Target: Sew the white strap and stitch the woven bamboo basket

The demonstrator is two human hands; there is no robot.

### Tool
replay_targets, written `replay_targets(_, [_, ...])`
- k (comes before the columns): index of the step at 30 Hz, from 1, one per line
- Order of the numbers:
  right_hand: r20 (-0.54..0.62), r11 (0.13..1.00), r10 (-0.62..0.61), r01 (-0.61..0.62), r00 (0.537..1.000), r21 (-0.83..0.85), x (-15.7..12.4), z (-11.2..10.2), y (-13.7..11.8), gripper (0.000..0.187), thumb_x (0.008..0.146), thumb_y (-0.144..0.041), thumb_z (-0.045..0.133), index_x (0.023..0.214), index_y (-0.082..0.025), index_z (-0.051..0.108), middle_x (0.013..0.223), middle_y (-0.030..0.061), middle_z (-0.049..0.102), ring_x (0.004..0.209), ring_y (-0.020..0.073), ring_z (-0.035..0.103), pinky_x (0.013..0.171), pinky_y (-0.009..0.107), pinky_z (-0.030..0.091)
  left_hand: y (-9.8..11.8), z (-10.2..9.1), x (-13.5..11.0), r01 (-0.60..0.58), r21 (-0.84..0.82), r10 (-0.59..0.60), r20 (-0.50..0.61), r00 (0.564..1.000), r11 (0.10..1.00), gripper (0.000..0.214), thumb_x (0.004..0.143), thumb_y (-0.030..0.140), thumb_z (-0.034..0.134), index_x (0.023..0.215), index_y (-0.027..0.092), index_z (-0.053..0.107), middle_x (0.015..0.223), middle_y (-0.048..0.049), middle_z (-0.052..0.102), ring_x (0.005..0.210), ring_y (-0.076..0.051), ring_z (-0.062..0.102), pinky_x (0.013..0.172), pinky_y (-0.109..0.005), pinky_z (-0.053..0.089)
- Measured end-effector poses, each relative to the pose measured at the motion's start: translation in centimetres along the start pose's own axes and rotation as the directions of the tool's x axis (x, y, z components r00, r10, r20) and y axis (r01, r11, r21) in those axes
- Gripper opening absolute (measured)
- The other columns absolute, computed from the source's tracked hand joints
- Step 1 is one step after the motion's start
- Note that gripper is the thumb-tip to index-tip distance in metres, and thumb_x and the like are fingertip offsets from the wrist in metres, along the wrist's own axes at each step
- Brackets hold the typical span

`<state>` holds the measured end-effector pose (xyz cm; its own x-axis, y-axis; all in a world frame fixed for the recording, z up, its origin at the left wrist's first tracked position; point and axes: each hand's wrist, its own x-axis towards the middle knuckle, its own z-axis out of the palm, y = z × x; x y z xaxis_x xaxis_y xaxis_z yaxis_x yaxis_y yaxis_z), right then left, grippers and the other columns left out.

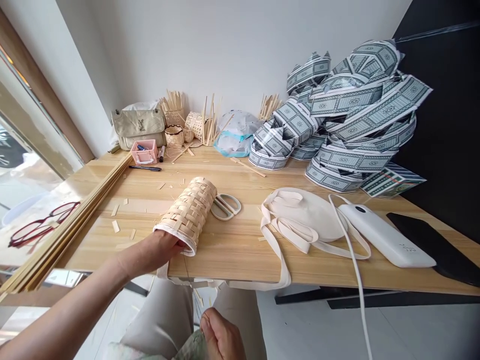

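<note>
A woven bamboo basket lies on its side on the wooden table, its open rim edged with white tape. My left hand grips that rim at the table's near edge. My right hand is below the table over my lap, fingers pinched together on something thin I cannot make out, perhaps a thread running up toward the basket. Scissors lie just right of the basket. A roll of white cotton tape trails a loose length over the table's edge.
Long bamboo strips run along the left edge beside red glasses. A white power bank with cable and a dark phone lie at right. Patterned paper boxes pile up behind. A beige bag, pink tray and small baskets stand by the wall.
</note>
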<state>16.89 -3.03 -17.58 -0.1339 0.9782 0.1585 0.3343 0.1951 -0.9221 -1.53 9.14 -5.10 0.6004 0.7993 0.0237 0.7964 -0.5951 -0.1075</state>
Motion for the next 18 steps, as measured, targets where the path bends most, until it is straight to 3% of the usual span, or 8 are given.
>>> replay_targets(4, [0.022,1.0,-0.004,0.004,1.0,-0.006,0.1,-0.2,0.0,0.048,0.092,-0.049,0.024,0.06,-0.018,0.044,0.05,-0.0039,0.038,0.045,0.0094,0.035,0.047,0.02,0.029,0.3,-1.1,0.1,-0.104,0.032,0.102,0.049,0.994,0.994,0.058,0.079,-0.006,0.03,0.131,0.019,0.042,0.131,-0.0064,0.05,0.133,-0.019,0.026,0.112,-0.042,0.018])
replay_targets(9, [0.036,1.0,0.009,-0.009,0.999,-0.007,0.1,-0.5,-0.1,0.048,0.091,-0.05,0.025,0.059,-0.019,0.042,0.049,-0.0046,0.035,0.045,0.0091,0.032,0.046,0.02,0.027,1.2,-2.2,0.2,-0.099,0.036,0.096,0.067,0.993,0.994,0.059,0.076,-0.007,0.03,0.128,0.016,0.046,0.129,-0.0075,0.052,0.132,-0.02,0.028,0.113,-0.041,0.017])
replay_targets(14, [0.051,1.0,0.017,-0.017,0.999,-0.003,-0.1,-0.5,-0.2,0.046,0.091,-0.049,0.026,0.059,-0.019,0.04,0.051,-0.005,0.033,0.045,0.0089,0.03,0.046,0.02,0.025,2.0,-2.7,0.8,-0.062,0.062,0.056,0.103,0.993,0.996,0.072,0.071,-0.011,0.024,0.137,0.017,0.032,0.133,-0.0068,0.048,0.133,-0.02,0.026,0.114,-0.043,0.015])
replay_targets(18, [0.07,1.0,0.007,-0.007,0.998,-0.004,-0.1,-0.6,-0.3,0.045,0.092,-0.048,0.026,0.059,-0.019,0.04,0.051,-0.005,0.033,0.045,0.0089,0.029,0.046,0.021,0.025,1.9,-3.2,1.2,-0.141,0.072,0.13,0.14,0.982,0.987,0.074,0.072,-0.011,0.023,0.14,0.02,0.024,0.139,-0.0056,0.04,0.133,-0.021,0.023,0.113,-0.045,0.016])
